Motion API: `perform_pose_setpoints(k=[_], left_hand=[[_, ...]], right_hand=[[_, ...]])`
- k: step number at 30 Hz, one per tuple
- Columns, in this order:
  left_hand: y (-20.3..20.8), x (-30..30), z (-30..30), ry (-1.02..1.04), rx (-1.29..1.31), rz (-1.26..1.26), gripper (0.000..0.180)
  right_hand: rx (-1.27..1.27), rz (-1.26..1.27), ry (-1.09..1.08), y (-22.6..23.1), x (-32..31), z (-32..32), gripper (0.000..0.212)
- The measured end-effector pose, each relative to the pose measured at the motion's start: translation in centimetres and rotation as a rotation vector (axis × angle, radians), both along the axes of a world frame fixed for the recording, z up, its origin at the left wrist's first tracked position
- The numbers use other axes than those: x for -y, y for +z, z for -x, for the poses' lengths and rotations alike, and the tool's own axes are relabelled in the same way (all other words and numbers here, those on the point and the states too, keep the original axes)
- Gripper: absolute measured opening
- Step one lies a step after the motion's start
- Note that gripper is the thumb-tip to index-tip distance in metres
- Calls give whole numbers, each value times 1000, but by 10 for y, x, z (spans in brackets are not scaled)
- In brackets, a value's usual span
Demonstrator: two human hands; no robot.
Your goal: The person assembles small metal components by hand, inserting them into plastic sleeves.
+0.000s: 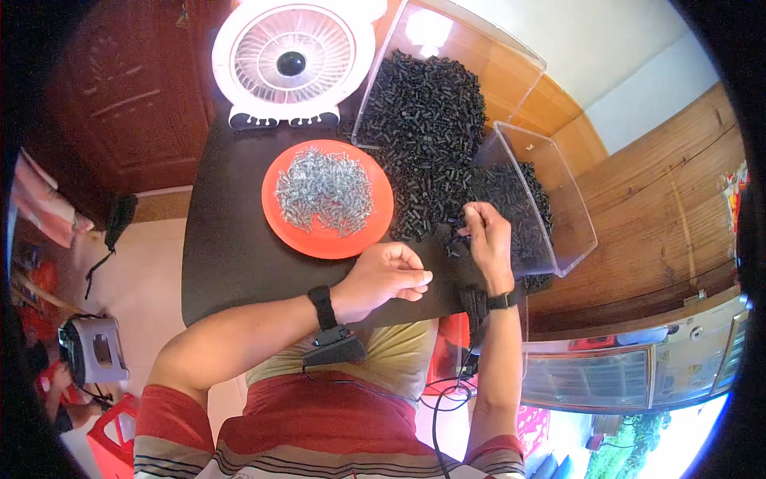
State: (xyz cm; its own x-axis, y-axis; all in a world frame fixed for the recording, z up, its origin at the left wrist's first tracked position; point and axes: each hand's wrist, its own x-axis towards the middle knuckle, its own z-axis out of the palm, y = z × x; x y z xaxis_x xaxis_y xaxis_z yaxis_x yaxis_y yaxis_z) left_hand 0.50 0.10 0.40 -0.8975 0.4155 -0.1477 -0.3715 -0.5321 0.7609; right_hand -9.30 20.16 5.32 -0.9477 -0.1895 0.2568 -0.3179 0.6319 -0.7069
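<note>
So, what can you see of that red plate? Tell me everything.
The plate is round, orange-red and shallow, and looks like plastic. It lies flat on the dark table, bearing a heap of small silvery pieces that leaves its rim bare. Black pieces lie to its right. The left hand is by its near right edge; whether they touch is unclear.

A dark tabletop (227, 267) is carrying a round red plate (339, 246), with a white fan (292, 64) standing just behind the plate, a heap of small black pieces (427, 168) spreading loose to its right, and two clear plastic boxes (568, 203) resting behind-right and farther right of the plate.
</note>
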Motion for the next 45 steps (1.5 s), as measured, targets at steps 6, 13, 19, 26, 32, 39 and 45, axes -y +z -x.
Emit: perform_pose_setpoints(k=[6,13,19,26,32,39,45], left_hand=[[0,-1,0,0,-15,7,14],[-2,-2,0,30,-14,12,22],[-3,-4,0,29,-20,13,21],[-2,-2,0,38,-7,-1,20],[-3,-2,1,36,-21,-10,18],[-7,1,1,-15,-21,-77,15],[-5,1,0,-13,-28,-79,14]], right_hand=[[99,316,98,-15,-6,-31,17],[183,385,108,-22,-2,-58,16],[186,357,109,-31,-3,-63,16],[244,405,142,-35,1,-71,12],[151,452,297,-34,9,-81,9],[262,609,332,-37,12,-87,10],[256,622,326,-37,13,-91,12]])
